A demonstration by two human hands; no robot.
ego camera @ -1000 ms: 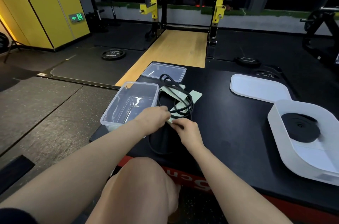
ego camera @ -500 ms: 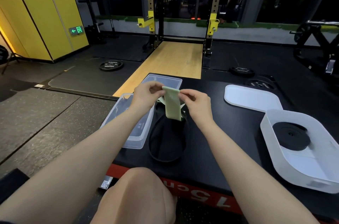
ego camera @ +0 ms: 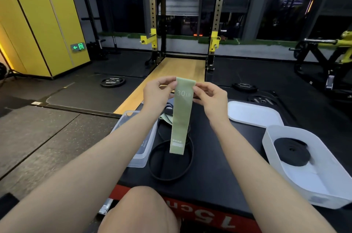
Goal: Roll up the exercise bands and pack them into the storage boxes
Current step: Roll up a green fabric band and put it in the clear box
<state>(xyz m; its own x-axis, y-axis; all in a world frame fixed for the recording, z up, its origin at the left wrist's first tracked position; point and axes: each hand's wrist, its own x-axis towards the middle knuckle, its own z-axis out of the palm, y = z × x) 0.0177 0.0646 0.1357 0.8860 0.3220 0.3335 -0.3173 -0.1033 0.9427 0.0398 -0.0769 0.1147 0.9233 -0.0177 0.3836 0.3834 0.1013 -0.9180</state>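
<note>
A pale green flat band (ego camera: 181, 118) marked "30 LB" hangs straight down above the black platform (ego camera: 219, 156). My left hand (ego camera: 158, 95) pinches its top left corner and my right hand (ego camera: 209, 95) pinches its top right corner. Below it a thin black loop band (ego camera: 171, 162) lies on the platform, with another green band (ego camera: 165, 118) partly hidden behind. A clear plastic box (ego camera: 139, 149) sits to the left, mostly behind my left forearm. At the right a white box (ego camera: 276, 137) holds a rolled black band (ego camera: 292, 151).
A white lid (ego camera: 253, 114) lies behind the white box. My knee (ego camera: 141, 211) is at the platform's front edge. Weight plates (ego camera: 112, 81) lie on the gym floor, and a squat rack (ego camera: 152, 23) stands beyond the wooden strip.
Both hands lifted the green band from the pile on the platform up to chest height, and it now hangs unfolded at full length. The view tilted up.
</note>
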